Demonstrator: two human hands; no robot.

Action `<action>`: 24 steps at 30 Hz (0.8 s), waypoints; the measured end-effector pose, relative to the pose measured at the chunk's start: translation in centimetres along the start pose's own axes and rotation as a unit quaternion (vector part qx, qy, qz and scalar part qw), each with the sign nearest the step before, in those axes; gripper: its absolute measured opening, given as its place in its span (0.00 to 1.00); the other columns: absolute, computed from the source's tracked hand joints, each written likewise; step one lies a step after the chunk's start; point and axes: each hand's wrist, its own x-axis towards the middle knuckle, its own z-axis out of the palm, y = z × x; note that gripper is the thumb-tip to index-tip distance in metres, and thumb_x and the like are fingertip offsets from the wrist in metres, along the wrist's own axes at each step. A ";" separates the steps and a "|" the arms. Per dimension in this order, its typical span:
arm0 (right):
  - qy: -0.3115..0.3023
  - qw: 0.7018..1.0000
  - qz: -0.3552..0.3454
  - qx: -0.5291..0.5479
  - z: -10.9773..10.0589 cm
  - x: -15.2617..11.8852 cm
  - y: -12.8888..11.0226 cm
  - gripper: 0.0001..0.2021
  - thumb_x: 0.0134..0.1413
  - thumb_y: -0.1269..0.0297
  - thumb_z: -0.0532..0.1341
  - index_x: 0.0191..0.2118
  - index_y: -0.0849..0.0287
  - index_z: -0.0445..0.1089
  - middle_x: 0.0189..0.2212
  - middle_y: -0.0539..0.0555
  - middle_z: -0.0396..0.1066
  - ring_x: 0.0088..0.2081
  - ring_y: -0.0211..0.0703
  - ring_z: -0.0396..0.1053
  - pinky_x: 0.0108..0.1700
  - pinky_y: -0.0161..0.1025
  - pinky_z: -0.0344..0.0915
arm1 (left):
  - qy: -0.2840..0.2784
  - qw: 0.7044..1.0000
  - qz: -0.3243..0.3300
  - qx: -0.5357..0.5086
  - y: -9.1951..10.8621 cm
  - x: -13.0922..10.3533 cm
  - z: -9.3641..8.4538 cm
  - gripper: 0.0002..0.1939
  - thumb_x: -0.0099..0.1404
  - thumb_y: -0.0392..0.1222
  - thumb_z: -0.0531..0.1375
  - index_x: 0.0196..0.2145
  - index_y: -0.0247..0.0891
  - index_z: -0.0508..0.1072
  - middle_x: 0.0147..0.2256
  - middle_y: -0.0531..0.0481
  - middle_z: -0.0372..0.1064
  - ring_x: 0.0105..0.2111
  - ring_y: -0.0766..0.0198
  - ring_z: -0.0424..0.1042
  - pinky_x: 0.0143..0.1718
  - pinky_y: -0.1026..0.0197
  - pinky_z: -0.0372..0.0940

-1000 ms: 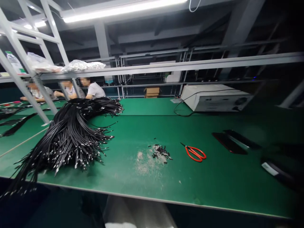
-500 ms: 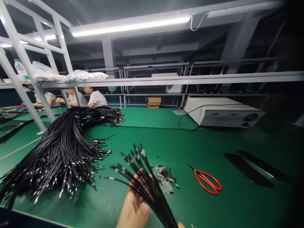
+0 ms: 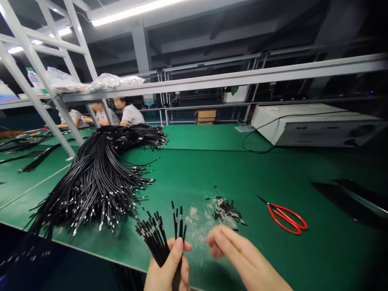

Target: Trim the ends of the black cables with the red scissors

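Note:
My left hand is wrapped round a bunch of black cables, low in the middle of the view. Their ends point up and carry short light bands. A few cable ends stand apart from the main bunch, above the thumb. To the right, my right hand hangs over the bench, its fingers curled together and slightly blurred; whether anything is in them is hidden. Just beyond it lies a small heap of black cut-off bits amid pale debris. Red-handled scissors rest farther right.
A large pile of black cables covers the left of the green bench. A white metal box with a cord stands at the back right, dark flat pieces nearer. Co-workers sit beyond the shelf post.
The left hand's cables are more upright, with a few set apart. My right hand, barely visible before at the bottom edge, has come up near the bits. The camera view has shifted.

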 end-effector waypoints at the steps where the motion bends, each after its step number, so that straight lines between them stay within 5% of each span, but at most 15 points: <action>1: -0.004 1.000 -0.010 0.023 0.1 1.5 -0.7 0.21 0.59 0.47 0.45 0.35 0.56 0.67 0.29 0.51 0.67 0.31 0.38 0.65 0.36 0.33 0.62 | 0.005 1.000 -0.001 0.011 0.0 -0.1 -0.1 0.24 0.44 0.57 0.67 0.27 0.31 0.71 0.11 0.57 0.59 0.06 0.75 0.54 0.08 0.73 0.50; 4: -0.030 0.999 -0.005 0.012 1.5 5.2 -1.7 0.24 0.57 0.45 0.47 0.30 0.61 0.67 0.22 0.50 0.64 0.23 0.34 0.60 0.26 0.31 0.57 | 0.013 0.999 -0.005 0.039 -0.3 0.2 -0.4 0.26 0.43 0.58 0.67 0.27 0.29 0.72 0.11 0.56 0.59 0.06 0.75 0.54 0.07 0.72 0.52; 8: 0.000 1.000 -0.005 0.020 3.7 7.7 -0.3 0.24 0.56 0.47 0.48 0.29 0.63 0.68 0.17 0.49 0.62 0.18 0.33 0.58 0.21 0.30 0.53 | 0.011 0.999 0.000 0.047 -0.9 1.6 -0.5 0.26 0.44 0.58 0.66 0.29 0.29 0.71 0.12 0.57 0.60 0.06 0.75 0.52 0.07 0.71 0.52; 11: 0.127 0.992 -0.003 -0.009 3.4 8.3 1.6 0.24 0.58 0.47 0.45 0.30 0.63 0.67 0.17 0.49 0.63 0.18 0.35 0.60 0.21 0.31 0.53 | 0.002 0.999 -0.004 0.048 -1.6 2.5 -0.5 0.26 0.45 0.57 0.66 0.29 0.28 0.72 0.12 0.56 0.60 0.06 0.76 0.51 0.07 0.72 0.51; 15: 0.300 0.930 0.035 -0.211 0.6 8.5 3.4 0.21 0.60 0.51 0.45 0.31 0.59 0.68 0.23 0.53 0.69 0.23 0.38 0.65 0.26 0.33 0.54 | -0.018 0.997 -0.034 0.061 -2.3 3.1 -0.9 0.28 0.45 0.59 0.65 0.30 0.27 0.72 0.12 0.56 0.60 0.06 0.75 0.53 0.06 0.71 0.51; 20: 0.255 0.832 0.019 -0.492 -1.6 8.1 5.4 0.11 0.57 0.65 0.52 0.31 0.59 0.71 0.31 0.58 0.68 0.31 0.44 0.67 0.30 0.37 0.55 | -0.014 0.998 -0.039 0.053 -2.7 3.9 -1.3 0.30 0.46 0.59 0.65 0.34 0.26 0.72 0.12 0.56 0.60 0.07 0.75 0.52 0.07 0.71 0.50; 22: 0.254 0.821 0.010 -0.511 -1.8 7.9 5.8 0.09 0.55 0.68 0.53 0.33 0.61 0.71 0.31 0.59 0.67 0.33 0.46 0.67 0.33 0.38 0.56 | -0.022 0.998 -0.038 0.053 -2.8 4.2 -1.2 0.29 0.47 0.58 0.65 0.34 0.26 0.72 0.12 0.56 0.60 0.07 0.75 0.53 0.07 0.71 0.50; 24: 0.258 0.845 -0.006 -0.469 -1.5 7.7 5.5 0.12 0.57 0.65 0.52 0.34 0.62 0.71 0.31 0.58 0.67 0.34 0.46 0.66 0.35 0.39 0.57 | -0.029 0.998 -0.033 0.053 -3.0 4.4 -1.0 0.28 0.48 0.57 0.64 0.35 0.25 0.73 0.12 0.55 0.61 0.07 0.74 0.54 0.07 0.71 0.51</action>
